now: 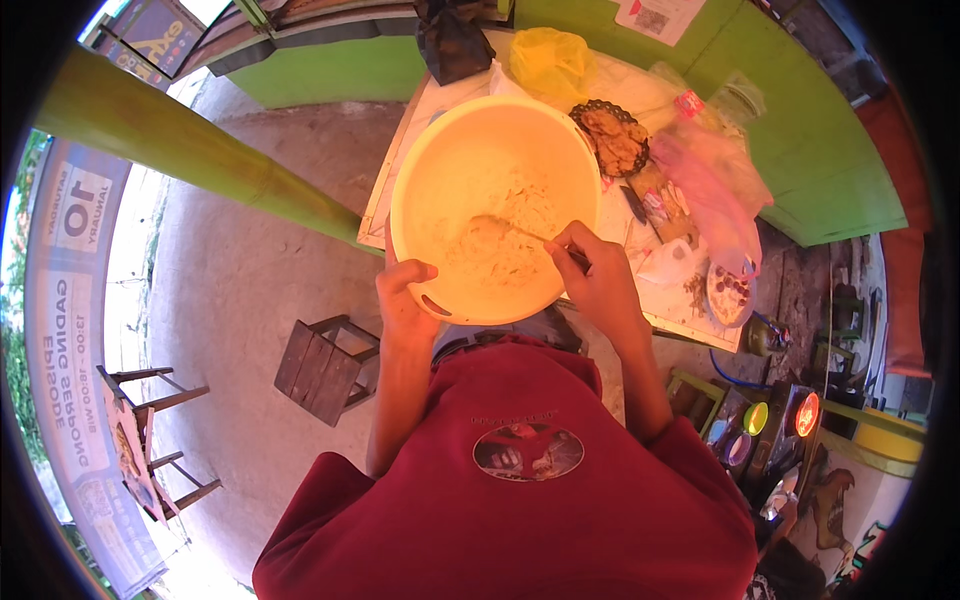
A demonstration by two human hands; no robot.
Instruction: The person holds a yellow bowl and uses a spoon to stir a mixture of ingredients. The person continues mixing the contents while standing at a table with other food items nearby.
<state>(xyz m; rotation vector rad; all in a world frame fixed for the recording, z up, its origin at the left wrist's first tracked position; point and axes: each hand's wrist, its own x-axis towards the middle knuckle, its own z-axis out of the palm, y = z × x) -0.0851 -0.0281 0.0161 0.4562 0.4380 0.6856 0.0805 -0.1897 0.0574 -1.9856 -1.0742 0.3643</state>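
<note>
A large yellow plastic basin (pixel 442 161) is tilted toward me at the near edge of the table. My left hand (pixel 405 292) grips its lower left rim beside a handle slot, thumb over the edge. Between the fingers of my right hand (pixel 589 266) is the handle of a spoon (pixel 495 223), whose bowl rests in the basin. Around the spoon lies a pale, wet-looking mixture (pixel 495 251) with darker shreds in it. What the mixture is made of cannot be told.
The table (pixel 397 180) also bears a dark openwork plate of fried food (pixel 611 139), a yellow plastic bag (pixel 551 64), a pink plastic bag (pixel 709 176), a knife (pixel 634 204) and a round plate (pixel 729 296). A wooden stool (pixel 322 371) stands at left, near a bamboo pole (pixel 202 161).
</note>
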